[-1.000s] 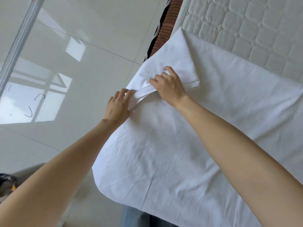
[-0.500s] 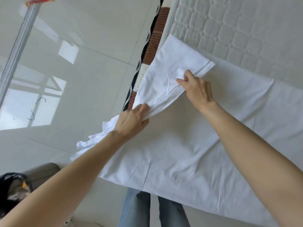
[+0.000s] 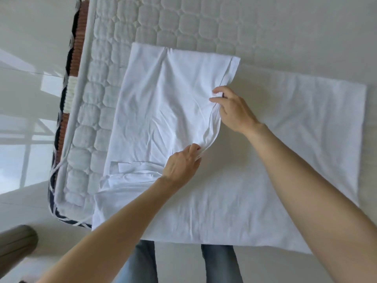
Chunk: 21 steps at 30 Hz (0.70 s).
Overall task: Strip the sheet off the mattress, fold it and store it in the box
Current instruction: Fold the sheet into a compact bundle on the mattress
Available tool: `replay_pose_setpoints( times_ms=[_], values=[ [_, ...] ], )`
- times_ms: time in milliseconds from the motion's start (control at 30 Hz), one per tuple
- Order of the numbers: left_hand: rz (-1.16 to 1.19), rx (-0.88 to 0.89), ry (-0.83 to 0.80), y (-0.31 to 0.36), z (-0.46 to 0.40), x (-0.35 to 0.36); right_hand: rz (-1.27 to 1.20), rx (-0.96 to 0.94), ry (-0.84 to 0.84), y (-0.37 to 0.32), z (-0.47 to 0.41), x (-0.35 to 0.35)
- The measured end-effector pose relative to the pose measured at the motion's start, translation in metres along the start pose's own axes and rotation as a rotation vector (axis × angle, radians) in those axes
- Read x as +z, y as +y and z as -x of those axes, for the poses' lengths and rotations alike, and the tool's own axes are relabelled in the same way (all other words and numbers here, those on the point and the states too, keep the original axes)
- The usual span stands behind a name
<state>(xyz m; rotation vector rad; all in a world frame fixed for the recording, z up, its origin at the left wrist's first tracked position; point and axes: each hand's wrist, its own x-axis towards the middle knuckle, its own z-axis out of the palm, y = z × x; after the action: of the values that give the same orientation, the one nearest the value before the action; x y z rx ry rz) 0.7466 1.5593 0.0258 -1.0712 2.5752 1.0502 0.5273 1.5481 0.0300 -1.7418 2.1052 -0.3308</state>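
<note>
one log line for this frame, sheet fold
phase: folding | left hand: pinches sheet edge | right hand: pinches same edge | sheet on mattress | box: unseen

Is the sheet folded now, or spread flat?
Partly folded: both hands grip the sheet flap's edge, doubled over the lower layer.

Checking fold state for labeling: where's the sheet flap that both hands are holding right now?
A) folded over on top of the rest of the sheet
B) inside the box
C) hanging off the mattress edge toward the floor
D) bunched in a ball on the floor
A: the left hand and right hand pinch the hemmed edge of the flap, which lies doubled over the sheet spread on the mattress.
</note>
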Motion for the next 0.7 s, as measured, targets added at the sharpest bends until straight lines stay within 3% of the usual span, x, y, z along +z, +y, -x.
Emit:
replay_pose_setpoints(
  times_ms=[267, 367, 467, 633, 700],
  values=[
    [0.164, 0.065, -0.025, 0.185, -0.054, 0.127, 0.027, 0.248, 0.069, 0.162, 0.106, -0.041],
    [0.222, 0.070, -0.165, 0.220, -0.067, 0.157, 0.015, 0.280, 0.088, 0.204, 0.136, -0.041],
    [0.127, 0.097, -0.250, 0.224, -0.077, 0.170, 0.010, 0.342, 0.091, 0.224, 0.167, -0.034],
    [-0.019, 0.355, 0.013, 0.195, -0.104, 0.161, 0.024, 0.620, 0.271, 0.203, 0.225, -0.005],
    [-0.101, 0.482, 0.020, 0.186, -0.124, 0.156, -0.036, 0.808, 0.182, 0.182, 0.236, 0.012]
  ],
)
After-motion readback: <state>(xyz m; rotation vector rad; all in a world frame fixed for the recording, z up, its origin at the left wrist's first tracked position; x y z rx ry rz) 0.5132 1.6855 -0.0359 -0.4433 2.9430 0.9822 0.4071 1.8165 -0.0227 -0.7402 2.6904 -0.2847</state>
